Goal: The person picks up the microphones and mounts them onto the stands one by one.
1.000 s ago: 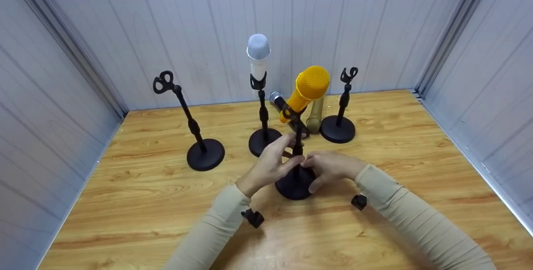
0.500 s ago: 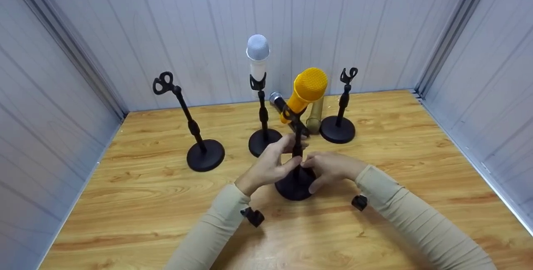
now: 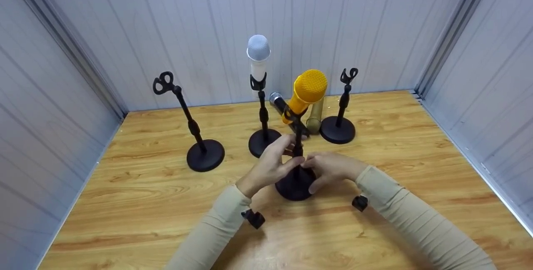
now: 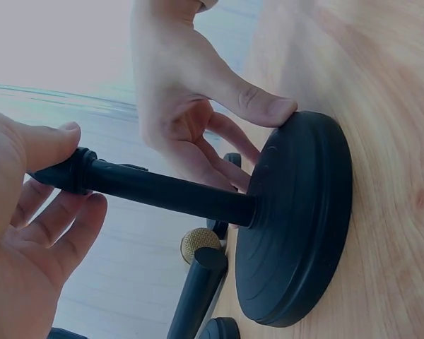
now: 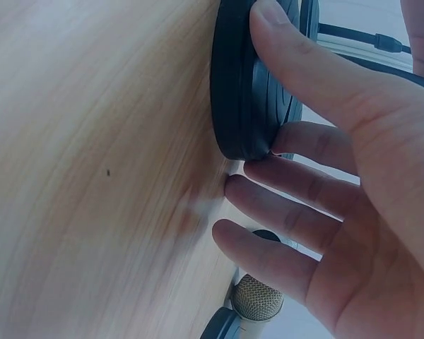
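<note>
Hardly anything has moved: left hand (image 3: pixel 268 166) still pinches the pole of the near stand (image 3: pixel 296 183); right hand (image 3: pixel 329 169), fingers spread, steadies its base; yellow microphone (image 3: pixel 306 92) already clipped, two stands empty

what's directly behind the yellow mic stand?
Behind the yellow microphone on its stand, a dark microphone and a gold microphone lie on the table. The stand's pole and the yellow microphone cover parts of both.

Wooden bench (image 3: pixel 145 203) carrying 4 black round-based stands (image 3: pixel 205 154), 2 standing empty, 2 microphones (image 3: pixel 315 114) lying near the back wall between the stands
</note>
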{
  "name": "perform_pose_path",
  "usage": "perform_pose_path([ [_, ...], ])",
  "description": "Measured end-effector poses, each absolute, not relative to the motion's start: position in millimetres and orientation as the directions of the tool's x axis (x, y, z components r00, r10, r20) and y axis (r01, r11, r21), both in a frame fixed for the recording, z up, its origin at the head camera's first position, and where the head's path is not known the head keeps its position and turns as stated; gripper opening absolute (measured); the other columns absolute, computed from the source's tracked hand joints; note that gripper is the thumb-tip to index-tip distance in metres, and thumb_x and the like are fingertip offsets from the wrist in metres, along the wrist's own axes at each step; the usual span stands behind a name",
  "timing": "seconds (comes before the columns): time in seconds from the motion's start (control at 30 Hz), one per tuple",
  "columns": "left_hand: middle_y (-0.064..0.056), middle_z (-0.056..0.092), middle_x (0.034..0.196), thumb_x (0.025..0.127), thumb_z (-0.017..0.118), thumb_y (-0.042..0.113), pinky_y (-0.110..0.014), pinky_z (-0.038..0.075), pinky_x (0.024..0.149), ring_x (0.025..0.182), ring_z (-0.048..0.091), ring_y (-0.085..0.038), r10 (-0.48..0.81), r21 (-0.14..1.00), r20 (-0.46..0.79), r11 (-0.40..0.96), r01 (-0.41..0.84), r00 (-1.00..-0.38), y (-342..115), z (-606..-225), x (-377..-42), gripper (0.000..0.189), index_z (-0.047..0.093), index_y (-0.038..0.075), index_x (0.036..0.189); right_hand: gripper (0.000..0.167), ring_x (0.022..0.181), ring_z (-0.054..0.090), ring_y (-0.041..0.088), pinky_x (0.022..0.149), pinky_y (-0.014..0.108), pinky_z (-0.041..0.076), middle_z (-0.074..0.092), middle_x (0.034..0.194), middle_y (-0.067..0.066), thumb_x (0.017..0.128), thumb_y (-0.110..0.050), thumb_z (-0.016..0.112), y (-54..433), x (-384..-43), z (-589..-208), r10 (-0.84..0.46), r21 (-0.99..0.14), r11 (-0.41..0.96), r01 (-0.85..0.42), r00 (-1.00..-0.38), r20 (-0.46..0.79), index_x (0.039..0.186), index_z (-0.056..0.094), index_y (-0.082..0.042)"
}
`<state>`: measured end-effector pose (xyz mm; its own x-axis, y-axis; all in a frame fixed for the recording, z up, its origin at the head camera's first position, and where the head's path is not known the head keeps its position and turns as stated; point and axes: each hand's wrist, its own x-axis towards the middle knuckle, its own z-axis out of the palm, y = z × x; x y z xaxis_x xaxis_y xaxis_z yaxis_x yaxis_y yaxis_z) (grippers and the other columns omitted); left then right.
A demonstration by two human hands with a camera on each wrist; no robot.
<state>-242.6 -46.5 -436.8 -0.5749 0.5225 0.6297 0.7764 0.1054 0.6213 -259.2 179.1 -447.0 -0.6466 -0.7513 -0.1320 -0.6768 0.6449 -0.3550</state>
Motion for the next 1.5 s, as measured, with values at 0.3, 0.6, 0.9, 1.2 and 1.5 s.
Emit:
perform_pose_path([
  [0.3,-0.007,0.067,0.117,0.094,0.069,-0.002,-0.035,0.057,0.086,0.097,0.067,-0.022,0.539,0.639,0.615,0.087,0.764,-0.576,-46.7,-435.3,-242.7,0.044,0.058,0.008,0.136,0.067,0.088,0.057,0.017,0.080,0.038,0.052,0.063,0.112,0.007,0.075,-0.038,0.091,181.3,-259.9,-448.5,-0.772,-0.362,0.617,-0.699,-0.626,-0.107,0.127,0.069,-0.002],
  [0.6,-0.014,0.068,0.120,0.092,0.070,-0.007,-0.042,0.058,0.088,0.105,0.068,-0.028,0.558,0.709,0.565,0.047,0.703,-0.608,-46.5,-426.9,-239.4,0.044,0.057,0.000,0.134,0.069,0.096,0.061,0.023,0.085,0.042,0.053,0.063,0.114,0.008,0.075,-0.040,0.090,181.6,-259.2,-445.7,-0.764,-0.347,0.630,-0.695,-0.634,-0.118,0.130,0.068,-0.004],
  [0.9,-0.011,0.070,0.091,0.085,0.081,0.003,-0.041,0.060,0.073,0.081,0.070,-0.027,0.448,0.629,0.656,0.120,0.768,-0.607,-41.8,-420.6,-238.0,0.036,0.067,0.001,0.119,0.074,0.125,0.057,0.034,0.105,0.048,0.046,0.058,0.139,0.018,0.078,-0.038,0.089,183.0,-261.1,-443.3,-0.753,-0.362,0.645,-0.673,-0.642,-0.146,0.135,0.063,0.002],
  [1.2,-0.003,0.071,0.096,0.089,0.080,0.008,-0.028,0.059,0.078,0.087,0.070,-0.014,0.482,0.661,0.615,0.116,0.741,-0.624,-48.0,-429.9,-247.4,0.032,0.068,0.004,0.119,0.069,0.110,0.062,0.030,0.095,0.046,0.052,0.062,0.127,0.014,0.078,-0.037,0.089,179.6,-258.5,-442.9,-0.758,-0.361,0.637,-0.681,-0.638,-0.135,0.131,0.066,0.000],
  [1.5,-0.004,0.072,0.110,0.089,0.079,0.005,-0.033,0.059,0.077,0.088,0.070,-0.018,0.544,0.701,0.563,0.084,0.709,-0.622,-53.6,-427.3,-250.2,0.035,0.067,-0.003,0.120,0.072,0.113,0.061,0.030,0.098,0.046,0.051,0.061,0.130,0.015,0.077,-0.038,0.090,177.8,-258.0,-445.1,-0.751,-0.375,0.646,-0.665,-0.642,-0.155,0.133,0.064,0.001],
])
